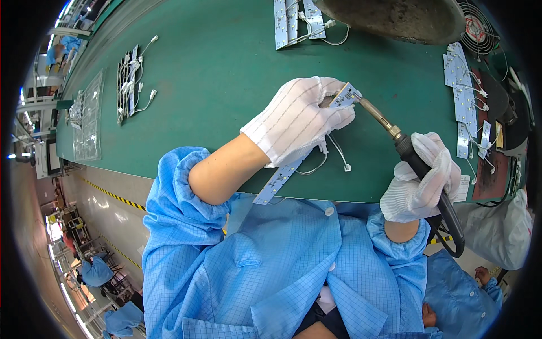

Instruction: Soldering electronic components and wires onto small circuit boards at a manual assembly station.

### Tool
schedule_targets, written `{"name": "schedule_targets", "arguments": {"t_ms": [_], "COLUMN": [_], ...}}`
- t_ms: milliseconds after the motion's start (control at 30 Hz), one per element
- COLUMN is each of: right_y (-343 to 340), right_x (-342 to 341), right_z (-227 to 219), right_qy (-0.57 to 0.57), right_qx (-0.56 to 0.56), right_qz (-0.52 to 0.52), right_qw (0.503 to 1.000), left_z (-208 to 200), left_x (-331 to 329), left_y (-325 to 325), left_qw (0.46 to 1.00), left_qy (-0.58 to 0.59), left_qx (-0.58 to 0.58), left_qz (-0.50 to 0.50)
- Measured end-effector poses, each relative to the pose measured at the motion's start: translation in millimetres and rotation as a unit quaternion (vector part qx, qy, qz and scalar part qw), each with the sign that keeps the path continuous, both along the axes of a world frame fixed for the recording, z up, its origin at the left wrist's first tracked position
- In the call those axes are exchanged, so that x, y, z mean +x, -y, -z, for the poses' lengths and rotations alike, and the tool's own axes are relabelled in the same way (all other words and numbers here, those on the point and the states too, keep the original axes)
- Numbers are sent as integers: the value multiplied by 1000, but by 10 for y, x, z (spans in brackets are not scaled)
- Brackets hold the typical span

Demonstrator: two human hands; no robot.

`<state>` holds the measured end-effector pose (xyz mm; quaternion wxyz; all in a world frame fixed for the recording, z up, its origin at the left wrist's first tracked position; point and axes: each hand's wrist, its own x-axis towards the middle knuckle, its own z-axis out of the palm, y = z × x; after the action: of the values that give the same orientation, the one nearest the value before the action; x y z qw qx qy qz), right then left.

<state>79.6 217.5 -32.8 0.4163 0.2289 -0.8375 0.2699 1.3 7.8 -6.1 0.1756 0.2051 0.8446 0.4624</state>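
My left hand (299, 118), in a white striped glove, is closed around a white LED circuit board (345, 96), whose end sticks out past the thumb and fingers. Below the same hand a length of LED strip (278, 183) shows at the table's near edge; whether it is the same piece is hidden by the glove. From there a thin white wire with a small connector (347, 168) hangs over the green mat. My gloved right hand (415, 189) grips a soldering iron (415, 158) by its black handle. Its tip meets the board's exposed end.
LED strips with wires lie at the top centre (282, 25), right (462, 96) and left (125, 85) of the green table (209, 73). A clear plastic tray (88, 121) sits far left. A dark rounded metal hood (395, 20) and a fan (477, 28) stand top right. Another person's sleeve (457, 294) is lower right.
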Motion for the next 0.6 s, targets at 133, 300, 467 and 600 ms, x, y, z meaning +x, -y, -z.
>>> {"name": "schedule_targets", "arguments": {"t_ms": [133,300,467,600], "right_y": [9,21,36,-12], "right_x": [-2,25,20,-71], "right_z": [38,-4,-9,33], "right_qy": [-54,-49,-54,-109], "right_qx": [42,81,103,103], "right_qz": [118,137,141,91], "right_qw": [991,986,983,985], "left_z": [-112,-89,-98,-106], "left_x": [0,-15,0,3], "left_y": [-2,16,3,1], "left_qw": [997,997,998,999], "left_qy": [62,68,59,41], "left_qx": [31,27,14,-3], "left_qz": [-18,-12,-17,-11]}}
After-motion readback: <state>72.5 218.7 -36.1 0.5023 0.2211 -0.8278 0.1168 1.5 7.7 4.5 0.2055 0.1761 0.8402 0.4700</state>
